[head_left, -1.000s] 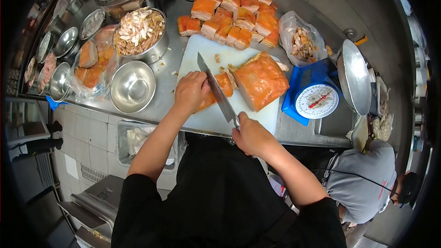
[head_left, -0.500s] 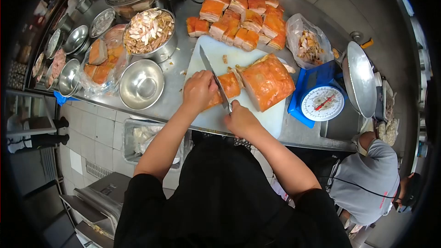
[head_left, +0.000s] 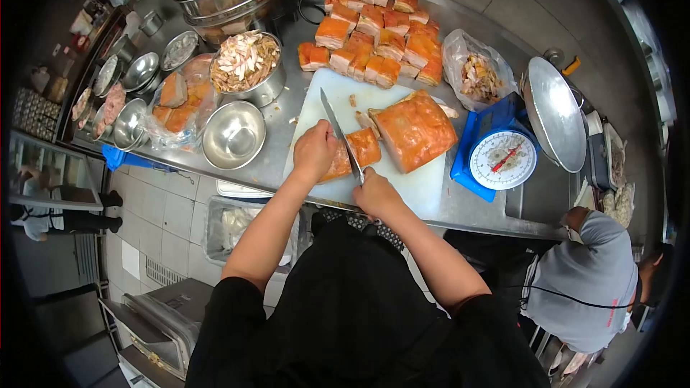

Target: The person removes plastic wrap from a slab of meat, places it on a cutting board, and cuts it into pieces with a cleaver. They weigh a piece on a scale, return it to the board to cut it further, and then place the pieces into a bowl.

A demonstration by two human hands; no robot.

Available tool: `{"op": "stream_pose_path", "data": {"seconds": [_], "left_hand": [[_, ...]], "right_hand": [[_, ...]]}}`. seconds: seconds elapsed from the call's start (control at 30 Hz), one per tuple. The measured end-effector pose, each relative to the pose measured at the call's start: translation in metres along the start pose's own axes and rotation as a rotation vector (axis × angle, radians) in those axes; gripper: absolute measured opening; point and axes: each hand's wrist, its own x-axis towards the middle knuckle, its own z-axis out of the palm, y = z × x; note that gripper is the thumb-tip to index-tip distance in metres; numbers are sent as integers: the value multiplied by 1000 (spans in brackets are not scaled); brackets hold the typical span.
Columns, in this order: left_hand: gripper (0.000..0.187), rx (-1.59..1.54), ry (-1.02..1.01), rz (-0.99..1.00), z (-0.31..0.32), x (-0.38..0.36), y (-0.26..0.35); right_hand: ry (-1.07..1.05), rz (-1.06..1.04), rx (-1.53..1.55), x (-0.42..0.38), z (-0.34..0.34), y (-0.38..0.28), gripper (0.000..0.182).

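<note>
My right hand (head_left: 376, 193) is wrapped round the handle of a long knife (head_left: 341, 128), whose blade points away from me and to the left. The blade lies along the left side of a smaller orange-skinned meat piece (head_left: 365, 145) on the white cutting board (head_left: 411, 192). My left hand (head_left: 315, 149) has its fingers curled beside the blade, partly over the meat; what is under the fingers is hidden. To the right of the knife sits a large block of roasted meat (head_left: 415, 131). A small scrap (head_left: 352, 100) lies beyond it on the board.
Several meat blocks (head_left: 379, 34) sit behind the board. On the left are an empty steel bowl (head_left: 233, 135), a bowl of sliced meat (head_left: 248, 65) and bagged meat (head_left: 177, 104). On the right are a blue scale (head_left: 502, 159), a bag of scraps (head_left: 478, 75) and a person in grey (head_left: 582, 280).
The camera view has shifted slightly. My left hand's fingers are more closely curled beside the blade. The person in grey has turned and the head covering shows more.
</note>
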Motion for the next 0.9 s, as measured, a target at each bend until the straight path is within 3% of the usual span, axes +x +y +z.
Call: {"op": "stream_pose_path", "data": {"seconds": [0.07, 0.37, 0.47, 0.53, 0.6, 0.63, 0.7, 0.73, 0.8, 0.83, 0.9], "left_hand": [[11, -13, 28, -18, 1, -4, 2], [13, 51, 32, -41, 8, -11, 6], [16, 33, 23, -66, 4, -5, 1], [19, 16, -10, -79, -3, -12, 0], [36, 140, -88, 113, -14, -15, 7], [36, 142, -89, 120, -24, -21, 18], [56, 322, -232, 457, -42, -37, 34], [56, 329, -233, 456, -42, -36, 30], [65, 239, -438, 186, -42, -29, 12], [65, 248, -436, 197, -45, -26, 3], [58, -210, -288, 92, -50, -20, -17]], "right_hand": [[-116, 98, 118, -8, -18, -15, 35], [-163, 77, 121, 28, -15, -16, 35], [-94, 77, 175, 9, -17, -10, 35], [-159, 114, 198, -19, -23, 10, 33], [-175, 132, 178, -40, -29, 40, 33], [-183, 140, 177, -48, -31, 51, 34], [-163, 135, 146, -59, -31, 64, 33], [-148, 132, 109, -62, -32, 67, 33], [-156, 130, 107, -63, -38, 67, 34], [-159, 134, 104, -63, -41, 67, 35], [-149, 106, 86, -62, -43, 68, 37]]}}
